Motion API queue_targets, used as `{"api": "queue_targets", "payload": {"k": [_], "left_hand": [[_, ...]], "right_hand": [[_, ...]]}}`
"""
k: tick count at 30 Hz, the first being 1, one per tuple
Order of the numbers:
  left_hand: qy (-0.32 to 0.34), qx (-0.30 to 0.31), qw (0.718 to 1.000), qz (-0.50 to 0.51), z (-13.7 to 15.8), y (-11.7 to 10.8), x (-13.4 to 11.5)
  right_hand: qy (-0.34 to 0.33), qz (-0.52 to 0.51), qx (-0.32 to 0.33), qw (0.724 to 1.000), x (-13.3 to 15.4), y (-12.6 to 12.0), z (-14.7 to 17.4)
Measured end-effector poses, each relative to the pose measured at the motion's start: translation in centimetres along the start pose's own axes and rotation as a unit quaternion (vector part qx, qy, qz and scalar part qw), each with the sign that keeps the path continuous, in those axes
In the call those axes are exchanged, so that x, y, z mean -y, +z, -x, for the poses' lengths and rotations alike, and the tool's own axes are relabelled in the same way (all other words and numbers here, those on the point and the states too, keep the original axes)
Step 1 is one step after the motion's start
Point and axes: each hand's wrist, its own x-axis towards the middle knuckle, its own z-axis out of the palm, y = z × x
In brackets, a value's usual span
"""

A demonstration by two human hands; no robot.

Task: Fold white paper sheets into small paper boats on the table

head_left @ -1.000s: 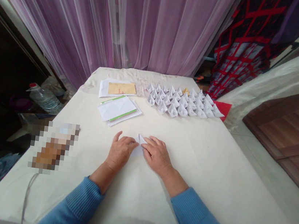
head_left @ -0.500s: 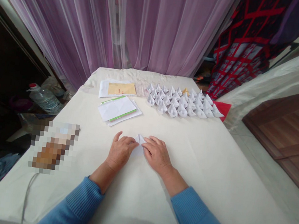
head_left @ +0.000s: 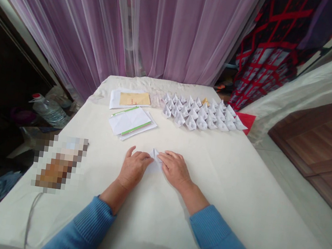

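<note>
Frame centre: left hand (head_left: pixel 133 169), fingers curled, right hand (head_left: pixel 176 171), fingers near-straight, both touching folded paper (head_left: pixel 155 155); whether pinched, I can't tell. Paper boats (head_left: pixel 203 114) upper centre-right.

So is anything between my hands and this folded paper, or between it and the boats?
Nothing visible: your left hand and right hand both touch the folded paper, and beyond them only tablecloth shows on the way to the paper boats. The green-edged sheets lie off left.
</note>
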Motion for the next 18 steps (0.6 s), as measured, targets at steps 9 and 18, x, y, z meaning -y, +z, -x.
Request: {"api": "queue_targets", "payload": {"k": [9,18], "left_hand": [[0.004,0.0,1.0,0.007,-0.01,-0.07,0.03],[0.027,0.01,1.0,-0.003,-0.04,-0.47,-0.16]], "right_hand": [[-0.006,0.012,0.01,1.0,0.08,-0.11,0.12],[-0.006,0.016,0.018,1.0,0.07,-0.16,0.18]]}}
